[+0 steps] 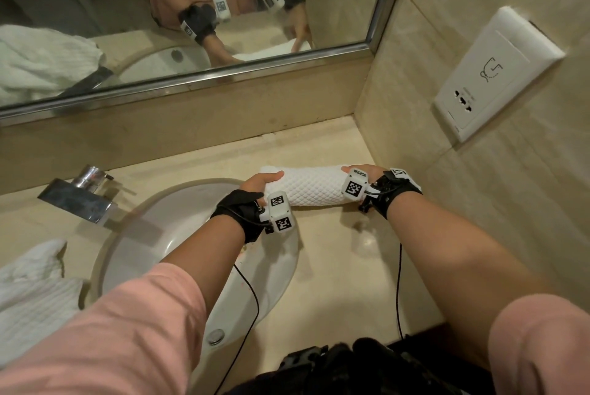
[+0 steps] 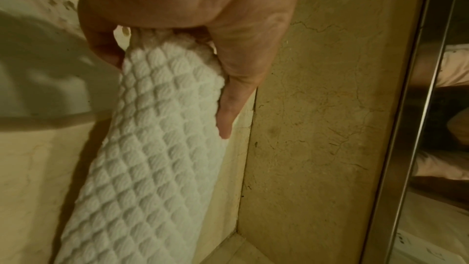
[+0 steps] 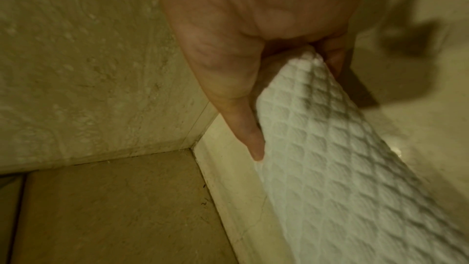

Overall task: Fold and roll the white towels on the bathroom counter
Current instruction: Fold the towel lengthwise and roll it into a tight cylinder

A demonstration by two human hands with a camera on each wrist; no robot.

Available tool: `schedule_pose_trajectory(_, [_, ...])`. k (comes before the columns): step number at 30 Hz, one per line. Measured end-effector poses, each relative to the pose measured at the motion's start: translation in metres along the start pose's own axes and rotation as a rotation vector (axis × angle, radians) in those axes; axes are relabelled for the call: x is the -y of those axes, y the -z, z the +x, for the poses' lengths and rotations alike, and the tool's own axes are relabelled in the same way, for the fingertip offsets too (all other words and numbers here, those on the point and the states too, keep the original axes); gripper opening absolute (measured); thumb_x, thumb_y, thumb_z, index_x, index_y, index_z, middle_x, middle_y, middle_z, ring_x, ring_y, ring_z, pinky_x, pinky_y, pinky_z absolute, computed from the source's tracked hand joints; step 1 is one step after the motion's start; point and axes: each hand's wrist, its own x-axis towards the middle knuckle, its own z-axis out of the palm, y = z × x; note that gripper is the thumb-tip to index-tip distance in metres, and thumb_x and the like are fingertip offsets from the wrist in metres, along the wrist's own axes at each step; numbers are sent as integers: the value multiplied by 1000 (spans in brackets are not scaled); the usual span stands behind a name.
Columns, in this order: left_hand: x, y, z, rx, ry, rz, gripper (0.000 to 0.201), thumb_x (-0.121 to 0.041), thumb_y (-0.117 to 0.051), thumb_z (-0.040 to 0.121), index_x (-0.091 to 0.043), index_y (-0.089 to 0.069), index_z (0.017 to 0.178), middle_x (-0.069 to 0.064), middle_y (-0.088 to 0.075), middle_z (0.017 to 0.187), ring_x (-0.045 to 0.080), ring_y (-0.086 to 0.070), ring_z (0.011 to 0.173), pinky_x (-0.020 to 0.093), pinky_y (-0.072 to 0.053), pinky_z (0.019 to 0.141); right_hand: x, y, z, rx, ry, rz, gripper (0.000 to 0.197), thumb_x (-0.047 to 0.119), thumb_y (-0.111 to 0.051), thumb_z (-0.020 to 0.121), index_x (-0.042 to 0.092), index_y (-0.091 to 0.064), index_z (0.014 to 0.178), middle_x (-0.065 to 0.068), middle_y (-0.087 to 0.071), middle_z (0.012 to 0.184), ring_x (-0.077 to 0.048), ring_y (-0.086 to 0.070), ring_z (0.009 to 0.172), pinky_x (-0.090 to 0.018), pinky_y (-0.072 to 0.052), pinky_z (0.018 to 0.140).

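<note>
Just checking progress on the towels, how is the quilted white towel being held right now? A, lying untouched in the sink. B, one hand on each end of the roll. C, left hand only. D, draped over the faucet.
B: the left hand and right hand each grip one end of the rolled towel beside the sink.

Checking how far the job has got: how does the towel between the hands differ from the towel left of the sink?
The held towel is rolled into a tight cylinder; the left towel lies loose and crumpled. The left hand and right hand grip the held towel's ends; nothing touches the left towel. The held towel shows a diamond weave, the left towel a ribbed texture. Both are white.
</note>
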Motion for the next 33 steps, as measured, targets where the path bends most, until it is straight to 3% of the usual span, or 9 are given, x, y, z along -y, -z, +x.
schedule_pose_trajectory(3, [-1,-20,-60,43,-21,66,30,-21,-66,86,-2,-59,108,14,-72,74,26,-69,54,28,-53,48,-20,12,17,-45,-46,130,40,44,-86,43,21,-78,75,-10,-72,85,-29,-69,72,-36,-57,62])
schedule_pose_trajectory(8, [9,-29,-91,56,-111,103,22,-18,-52,96,-4,-50,80,10,-59,40,19,-56,30,18,-43,32,-17,11,-28,-62,-87,229,20,39,-82,67,23,-76,77,-4,-68,66,-22,-63,59,-31,-49,57])
schedule_pose_trajectory(13, [16,-20,-95,125,-98,102,20,-20,-56,94,-2,-64,92,13,-71,70,24,-67,51,24,-50,43,-26,11,-67,-37,-131,306,17,23,-76,79,13,-63,73,-4,-55,46,-18,-54,35,-22,-44,41])
schedule_pose_trajectory(17, [28,-14,-103,104,-107,180,27,-21,-67,84,-5,-66,106,11,-70,95,26,-68,72,28,-53,60,-43,8,-87,6,-191,382,21,20,-77,75,12,-59,80,-10,-57,75,-28,-57,69,-45,-51,80])
schedule_pose_trajectory(20, [40,-4,-102,82,-94,218,19,-20,-68,84,-3,-70,92,12,-71,91,26,-69,71,30,-52,65,-57,6,-98,77,-195,410,17,17,-70,83,10,-58,92,-14,-60,92,-33,-60,86,-53,-51,82])
schedule_pose_trajectory(23, [55,7,-100,53,-102,258,37,-23,-76,74,-4,-66,104,13,-69,102,27,-63,84,33,-45,73,-68,5,-104,121,-165,340,29,17,-77,77,10,-64,102,-17,-64,111,-36,-61,106,-57,-43,99])
schedule_pose_trajectory(27, [71,10,-114,39,-113,217,26,-18,-67,85,-2,-64,106,14,-69,100,28,-64,86,38,-47,87,-82,5,-108,142,-161,271,46,20,-80,73,8,-62,113,-19,-64,113,-36,-58,116,-53,-39,105])
schedule_pose_trajectory(30, [79,10,-121,60,-123,174,22,-17,-64,87,-1,-67,103,15,-70,101,29,-67,88,41,-44,97,-90,6,-115,169,-127,262,56,25,-82,69,9,-62,119,-15,-67,104,-31,-64,100,-40,-50,93])
schedule_pose_trajectory(33, [88,11,-128,59,-144,157,24,-18,-67,84,-3,-67,103,14,-71,100,28,-68,86,41,-42,100,-94,9,-123,231,-95,240,17,25,-67,86,11,-63,93,-5,-68,64,-17,-66,55,-20,-50,48])
